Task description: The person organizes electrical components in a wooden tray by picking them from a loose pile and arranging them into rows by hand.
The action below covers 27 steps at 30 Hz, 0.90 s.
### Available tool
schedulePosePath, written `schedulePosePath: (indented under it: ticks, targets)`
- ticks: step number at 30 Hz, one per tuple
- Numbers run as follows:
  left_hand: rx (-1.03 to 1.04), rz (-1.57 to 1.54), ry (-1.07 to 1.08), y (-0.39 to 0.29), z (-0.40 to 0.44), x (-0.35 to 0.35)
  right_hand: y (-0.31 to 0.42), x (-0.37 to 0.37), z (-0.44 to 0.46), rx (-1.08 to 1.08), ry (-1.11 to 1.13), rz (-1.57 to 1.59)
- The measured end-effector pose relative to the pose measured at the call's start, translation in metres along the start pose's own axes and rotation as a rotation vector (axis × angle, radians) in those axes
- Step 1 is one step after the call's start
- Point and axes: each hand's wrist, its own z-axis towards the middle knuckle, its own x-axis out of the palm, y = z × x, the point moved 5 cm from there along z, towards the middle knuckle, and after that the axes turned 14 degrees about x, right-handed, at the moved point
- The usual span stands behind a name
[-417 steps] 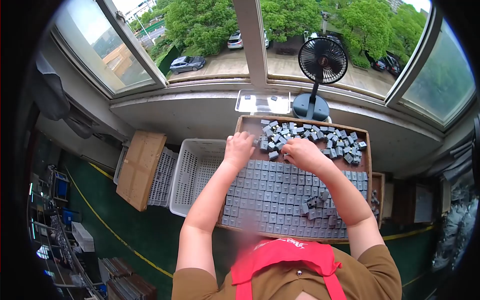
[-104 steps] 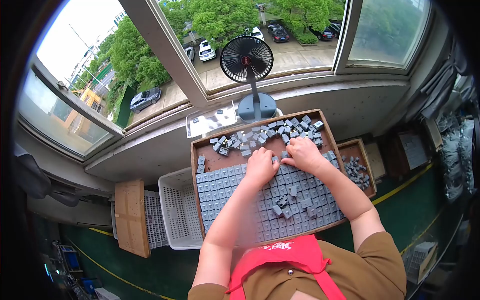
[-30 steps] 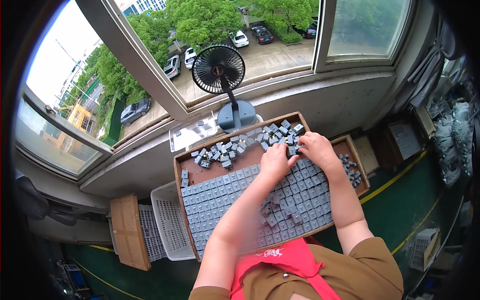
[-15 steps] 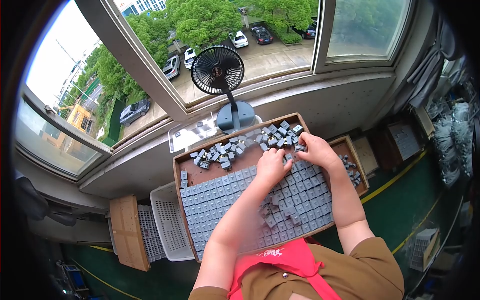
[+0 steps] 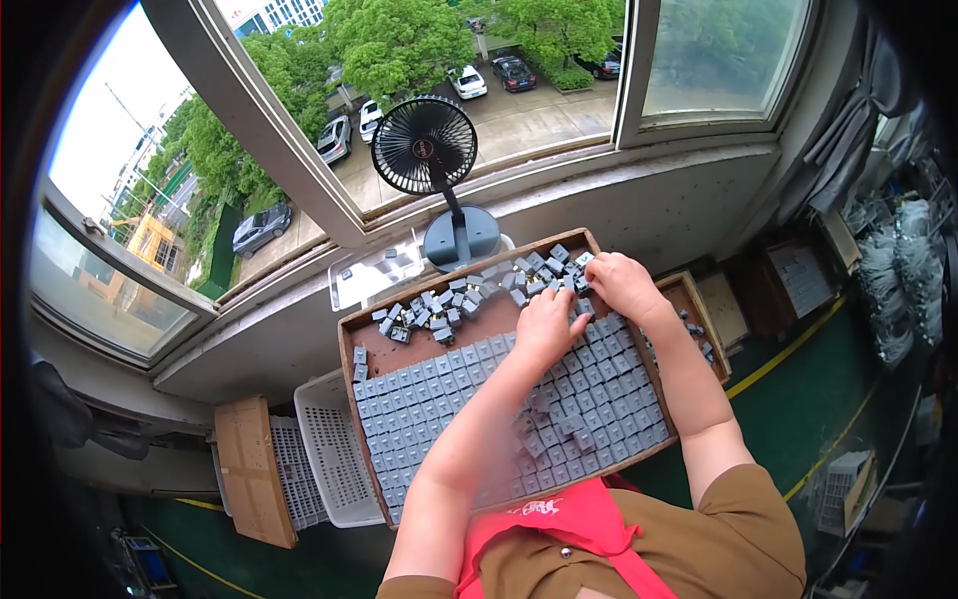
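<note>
A wooden tray [image 5: 347, 371] holds even rows of small grey blocks [image 5: 429, 399] on its near side. Loose grey blocks [image 5: 439, 304] lie in a heap along its far side. My left hand [image 5: 546, 327] is over the far edge of the rows, its fingers bent around a block that is partly hidden. Near the tray's far right corner, my right hand [image 5: 621, 284] has its fingers pinched at a grey block by the loose heap. A few stray blocks [image 5: 569, 427] sit on top of the rows.
A black fan [image 5: 424, 148] and a clear plastic tray [image 5: 377, 274] stand by the window. On the left are a white basket [image 5: 339, 454] and a cardboard piece [image 5: 249, 469]. A smaller wooden tray [image 5: 720, 361] with grey blocks lies at the right.
Since half a second ago, my right hand has moved up toward the tray's far right corner, while my left hand has stayed near the rows' far edge. The whole view has shifted slightly.
</note>
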Motion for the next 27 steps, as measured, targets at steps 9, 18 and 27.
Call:
schedulePosePath:
  ticks: [9, 18, 27]
  targets:
    - [-0.028, 0.092, 0.098, -0.005, 0.001, 0.009, 0.010, -0.019, -0.019, 0.126, 0.389, -0.131]
    - [-0.025, 0.078, 0.085, -0.018, 0.021, 0.025, -0.007, 0.012, 0.032, -0.113, -0.110, -0.197]
    - [-0.029, 0.068, 0.039, -0.009, 0.027, 0.034, -0.015, -0.013, 0.019, -0.014, -0.021, 0.127]
